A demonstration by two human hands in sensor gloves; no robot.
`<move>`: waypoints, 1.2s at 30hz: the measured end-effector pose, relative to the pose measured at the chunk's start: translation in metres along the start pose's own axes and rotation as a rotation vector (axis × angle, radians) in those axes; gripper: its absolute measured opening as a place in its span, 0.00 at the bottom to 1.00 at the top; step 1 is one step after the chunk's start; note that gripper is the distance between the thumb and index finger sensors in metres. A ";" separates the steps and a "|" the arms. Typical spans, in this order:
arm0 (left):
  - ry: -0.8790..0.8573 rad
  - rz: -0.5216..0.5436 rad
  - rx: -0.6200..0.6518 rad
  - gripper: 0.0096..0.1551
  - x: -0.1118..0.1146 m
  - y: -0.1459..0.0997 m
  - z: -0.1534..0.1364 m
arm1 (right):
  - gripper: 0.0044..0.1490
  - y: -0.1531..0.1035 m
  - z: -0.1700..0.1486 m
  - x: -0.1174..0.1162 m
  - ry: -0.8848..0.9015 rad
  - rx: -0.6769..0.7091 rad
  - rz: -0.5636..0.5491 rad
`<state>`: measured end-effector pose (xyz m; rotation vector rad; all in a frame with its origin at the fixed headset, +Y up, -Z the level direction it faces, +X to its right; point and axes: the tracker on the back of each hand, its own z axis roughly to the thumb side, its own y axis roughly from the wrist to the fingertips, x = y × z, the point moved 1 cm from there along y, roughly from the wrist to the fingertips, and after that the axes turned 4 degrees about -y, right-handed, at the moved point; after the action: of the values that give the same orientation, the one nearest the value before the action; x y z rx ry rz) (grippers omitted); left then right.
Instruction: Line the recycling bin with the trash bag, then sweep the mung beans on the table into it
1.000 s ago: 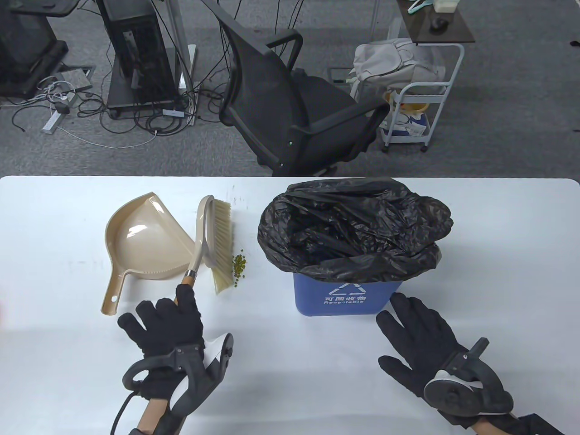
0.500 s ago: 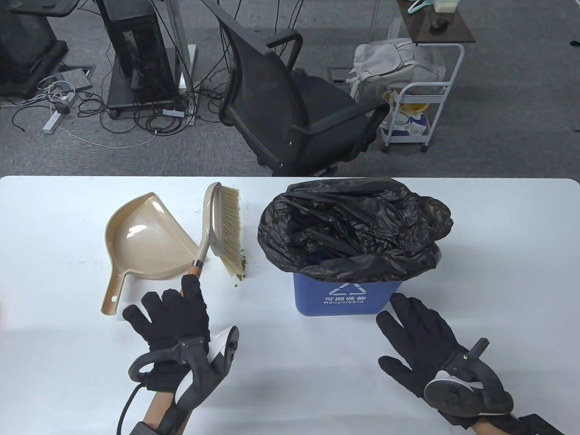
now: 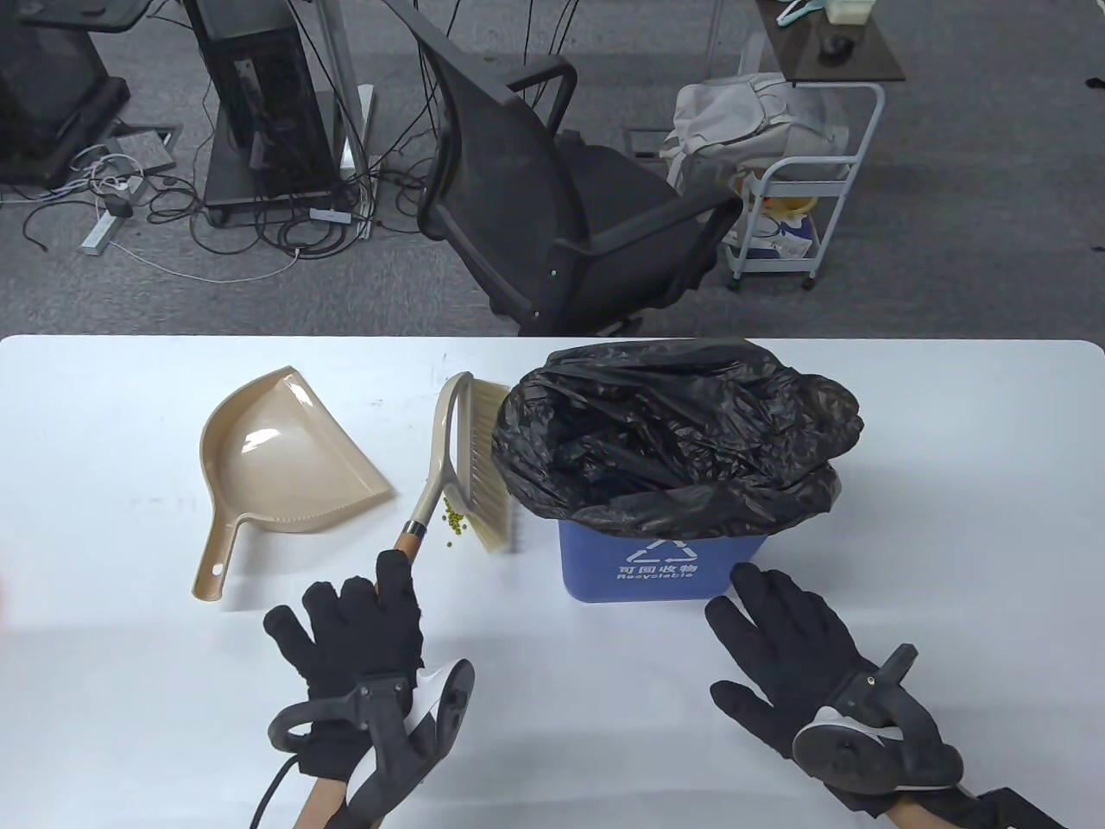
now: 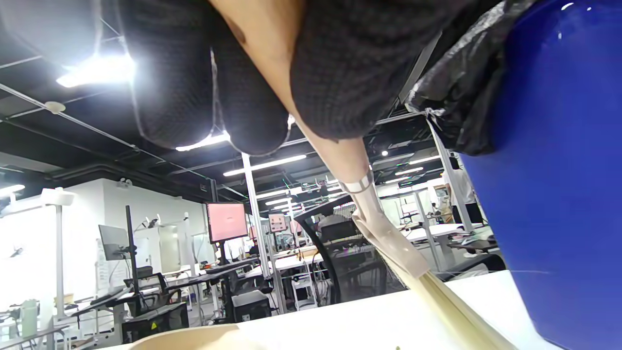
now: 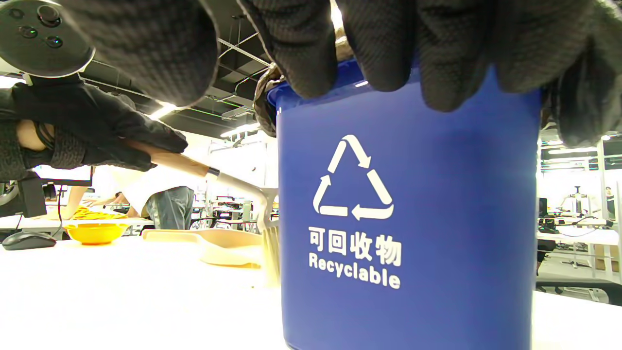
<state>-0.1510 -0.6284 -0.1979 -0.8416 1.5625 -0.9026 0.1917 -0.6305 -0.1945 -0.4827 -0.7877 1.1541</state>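
Note:
My left hand (image 3: 363, 622) grips the wooden handle of the beige brush (image 3: 470, 458), whose bristles stand on the table close beside the bin. A small heap of green mung beans (image 3: 455, 522) lies just left of the bristles. The blue recycling bin (image 3: 643, 566) stands at the table's middle, lined with a black trash bag (image 3: 673, 432) folded over its rim. My right hand (image 3: 781, 635) lies flat on the table in front of the bin's right corner, fingers straight. In the left wrist view the brush (image 4: 388, 238) slopes down next to the bin (image 4: 559, 218). The right wrist view faces the bin (image 5: 408, 218).
A beige dustpan (image 3: 276, 458) lies to the left of the brush, mouth toward it. The white table (image 3: 950, 484) ends at its far edge before a black office chair (image 3: 552, 199). A yellow bowl (image 5: 95, 232) shows on another table in the right wrist view.
My left hand has swung the brush to the right, from beside the dustpan over to the bin. The beans now lie on the left of the bristles. The right hand shifted slightly left.

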 end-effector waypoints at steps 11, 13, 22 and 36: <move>-0.094 0.056 0.022 0.35 0.010 -0.004 -0.001 | 0.50 0.022 0.036 -0.016 0.009 0.073 0.077; -0.092 0.060 0.021 0.36 0.011 -0.005 -0.002 | 0.50 0.030 0.045 -0.016 0.013 0.085 0.082; -0.125 0.120 0.029 0.38 0.009 -0.016 -0.009 | 0.49 0.082 0.081 -0.016 0.049 0.129 0.073; -0.156 0.150 0.068 0.39 0.010 -0.030 -0.004 | 0.50 0.156 0.130 -0.046 0.078 0.146 0.147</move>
<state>-0.1550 -0.6507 -0.1753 -0.7191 1.4310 -0.7601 -0.0128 -0.6257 -0.2338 -0.4665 -0.6031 1.3109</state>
